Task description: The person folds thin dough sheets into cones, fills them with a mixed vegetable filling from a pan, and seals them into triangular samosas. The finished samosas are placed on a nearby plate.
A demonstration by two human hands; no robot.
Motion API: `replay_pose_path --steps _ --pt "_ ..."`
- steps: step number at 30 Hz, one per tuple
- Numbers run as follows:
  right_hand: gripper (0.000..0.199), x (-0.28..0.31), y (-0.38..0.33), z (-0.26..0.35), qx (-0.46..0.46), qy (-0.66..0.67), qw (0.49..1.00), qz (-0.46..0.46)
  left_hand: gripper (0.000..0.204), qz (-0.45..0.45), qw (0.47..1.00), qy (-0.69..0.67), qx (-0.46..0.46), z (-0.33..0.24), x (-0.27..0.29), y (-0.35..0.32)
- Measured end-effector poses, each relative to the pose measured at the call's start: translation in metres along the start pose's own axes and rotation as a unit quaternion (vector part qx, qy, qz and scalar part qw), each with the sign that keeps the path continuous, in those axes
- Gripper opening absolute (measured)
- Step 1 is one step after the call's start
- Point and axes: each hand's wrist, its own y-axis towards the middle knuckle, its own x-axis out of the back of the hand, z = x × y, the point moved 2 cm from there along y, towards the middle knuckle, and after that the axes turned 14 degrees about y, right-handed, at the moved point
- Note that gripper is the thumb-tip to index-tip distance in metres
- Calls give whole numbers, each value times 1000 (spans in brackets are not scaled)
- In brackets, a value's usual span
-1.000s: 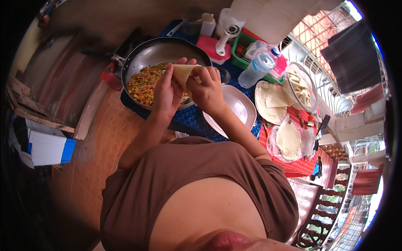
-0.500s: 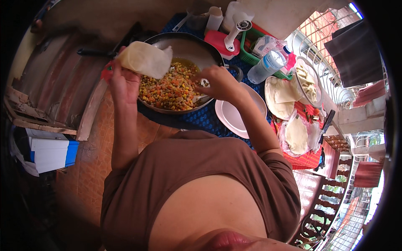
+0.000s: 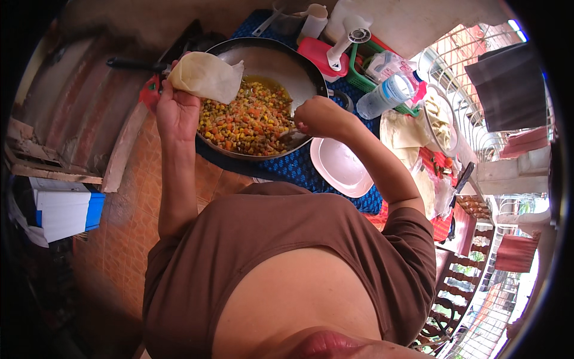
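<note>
My left hand (image 3: 179, 110) holds up a thin, pale spring roll wrapper (image 3: 206, 76) over the left side of a large dark frying pan (image 3: 281, 57). The wrapper drapes over the fingers and hides most of them. A chopped mix (image 3: 242, 122) of orange, yellow and green pieces with ground meat fills the pan's near half, with oil pooled behind it. My right hand (image 3: 320, 116) is closed over the pan's right edge, gripping a metal spoon (image 3: 291, 137). The spoon's bowl rests in the mix; its handle is mostly hidden by the hand.
A pale oval plate (image 3: 341, 167) lies right of the pan on blue cloth. Farther right are more wrappers (image 3: 402, 131), a bowl of filled rolls (image 3: 439, 122) and a water bottle (image 3: 385, 96). Behind stand a green basket (image 3: 356, 75) and a red-lidded container (image 3: 323, 57). The pan's handle (image 3: 134, 63) juts left.
My right hand has closed around the spoon and turned knuckles up at the pan's right side. My left hand keeps the wrapper nearly in place. The view has shifted slightly.
</note>
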Motion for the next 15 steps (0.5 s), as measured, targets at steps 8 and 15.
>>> replay_pose_path --steps 8,15 --pt "25 -2 50 -37 -36 99 978 -182 40 -302 939 157 -46 5 -19 6" --pt "27 -39 48 -5 -12 275 952 -137 43 -348 922 166 -25 24 -10 2"
